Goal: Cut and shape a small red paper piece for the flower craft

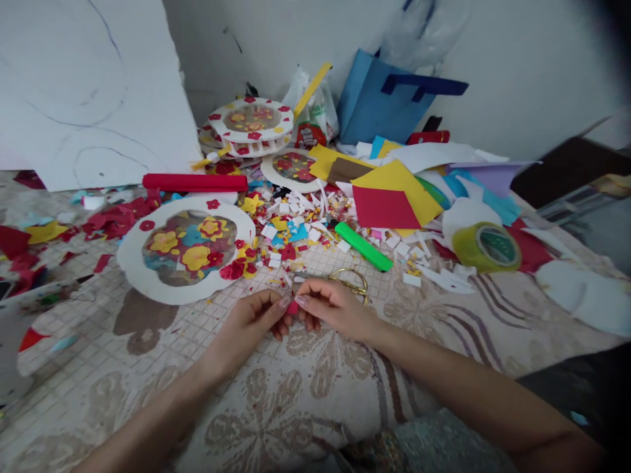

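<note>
My left hand (254, 318) and my right hand (332, 305) meet low over a patterned cloth (276, 394). Both pinch a small red paper piece (294, 307) between their fingertips. Gold-handled scissors (351, 280) lie just behind my right hand. A white flower-shaped paper frame (129, 253) with red and yellow paper flowers inside lies to the left of my hands. Small white, red and yellow paper scraps (296, 226) are strewn just beyond my fingers.
A green stick (363, 246) and a yellow-green tape roll (486, 246) lie to the right. Coloured paper sheets (394, 190), a red paper roll (194, 182), more decorated frames (251, 121), a blue bag (379, 98) and a large white sheet (83, 85) stand by the wall.
</note>
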Demonstrator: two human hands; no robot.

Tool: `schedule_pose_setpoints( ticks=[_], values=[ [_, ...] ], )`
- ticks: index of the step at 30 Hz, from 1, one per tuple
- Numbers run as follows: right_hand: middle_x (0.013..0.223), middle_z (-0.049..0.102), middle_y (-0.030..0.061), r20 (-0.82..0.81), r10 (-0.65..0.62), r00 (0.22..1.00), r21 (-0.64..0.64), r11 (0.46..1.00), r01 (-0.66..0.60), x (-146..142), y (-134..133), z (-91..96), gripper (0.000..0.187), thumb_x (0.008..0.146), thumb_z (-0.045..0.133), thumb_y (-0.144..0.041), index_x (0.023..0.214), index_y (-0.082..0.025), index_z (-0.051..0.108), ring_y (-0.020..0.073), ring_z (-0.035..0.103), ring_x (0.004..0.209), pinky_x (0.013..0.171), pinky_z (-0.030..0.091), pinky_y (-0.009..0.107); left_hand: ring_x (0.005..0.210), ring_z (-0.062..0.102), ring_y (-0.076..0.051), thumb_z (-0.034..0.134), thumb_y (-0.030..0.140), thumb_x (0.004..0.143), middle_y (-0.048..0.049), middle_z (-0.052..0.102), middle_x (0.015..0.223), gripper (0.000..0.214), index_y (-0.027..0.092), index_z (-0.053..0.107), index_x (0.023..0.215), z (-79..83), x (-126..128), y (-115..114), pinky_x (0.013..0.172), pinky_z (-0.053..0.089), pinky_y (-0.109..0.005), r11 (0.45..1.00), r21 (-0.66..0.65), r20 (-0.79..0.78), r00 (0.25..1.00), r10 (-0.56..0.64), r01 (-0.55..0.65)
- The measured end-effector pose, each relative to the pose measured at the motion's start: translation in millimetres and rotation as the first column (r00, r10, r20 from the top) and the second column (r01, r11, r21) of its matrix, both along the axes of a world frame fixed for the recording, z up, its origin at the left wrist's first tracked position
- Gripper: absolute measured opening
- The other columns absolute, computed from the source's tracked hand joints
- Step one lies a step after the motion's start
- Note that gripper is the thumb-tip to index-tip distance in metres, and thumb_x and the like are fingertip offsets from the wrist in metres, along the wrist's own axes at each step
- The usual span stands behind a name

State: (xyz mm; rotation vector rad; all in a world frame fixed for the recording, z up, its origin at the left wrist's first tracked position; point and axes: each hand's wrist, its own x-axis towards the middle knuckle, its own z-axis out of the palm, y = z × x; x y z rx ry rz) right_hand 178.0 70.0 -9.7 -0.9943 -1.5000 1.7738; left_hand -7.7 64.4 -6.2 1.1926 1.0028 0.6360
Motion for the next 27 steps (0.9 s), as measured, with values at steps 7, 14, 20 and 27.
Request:
schedule_pose_setpoints(
  ticks=[7, 14, 20, 27],
  values=[
    [0.062, 0.057, -0.0034, -0.024, -0.048, 0.999, -0.127, 0.991, 0.045, -1.4, -0.1, -2.2, 0.02, 0.088, 0.051, -0.034, 0.077, -0.017, 0.051, 0.0048, 0.053, 0.043, 0.038, 0.04, 0.015, 0.079, 0.061, -0.016, 0.063, 0.03, 0.078, -0.0043, 0.064, 0.086, 0.026, 0.017, 0.055, 0.099, -5.0, 1.5, -4.8, 0.07, 0.049, -0.029, 0.981, 0.182, 0.037, 0.997, 0.069, -0.074],
    [0.057, 0.054, -0.0051, -0.05, -0.076, 0.996, -0.07, 0.995, 0.073, -1.4, 0.4, 0.0, 0.022, 0.089, 0.05, -0.038, 0.081, -0.017, 0.05, 0.0051, 0.052, 0.042, 0.039, 0.042, 0.014, 0.064, 0.057, -0.012, 0.055, 0.032, 0.084, -0.0016, 0.061, 0.069, 0.018, 0.015, 0.061, 0.081, -4.5, -1.3, -3.0, 0.061, 0.046, -0.024, 0.942, 0.318, -0.113, 0.982, 0.15, -0.107],
    [0.064, 0.056, -0.0031, -0.036, -0.028, 0.999, -0.05, 0.998, 0.027, -1.6, 1.3, -2.7, 0.024, 0.086, 0.055, -0.038, 0.078, -0.016, 0.051, 0.0049, 0.055, 0.047, 0.042, 0.044, 0.015, 0.059, 0.055, -0.01, 0.056, 0.032, 0.084, -0.0011, 0.063, 0.068, 0.018, 0.015, 0.061, 0.079, -3.5, -1.6, 0.9, 0.057, 0.045, -0.022, 0.971, 0.207, -0.05, 0.991, 0.128, -0.115],
    [0.066, 0.056, -0.0031, -0.024, -0.015, 1.0, -0.069, 0.997, 0.014, -3.5, -1.0, 0.8, 0.025, 0.084, 0.057, -0.039, 0.078, -0.016, 0.052, 0.005, 0.054, 0.048, 0.044, 0.045, 0.016, 0.057, 0.056, -0.009, 0.062, 0.031, 0.079, -0.0003, 0.063, 0.064, 0.017, 0.014, 0.062, 0.079, -1.9, -0.2, 1.6, 0.055, 0.046, -0.021, 0.982, 0.103, 0.024, 0.987, 0.158, -0.159]
  ],
)
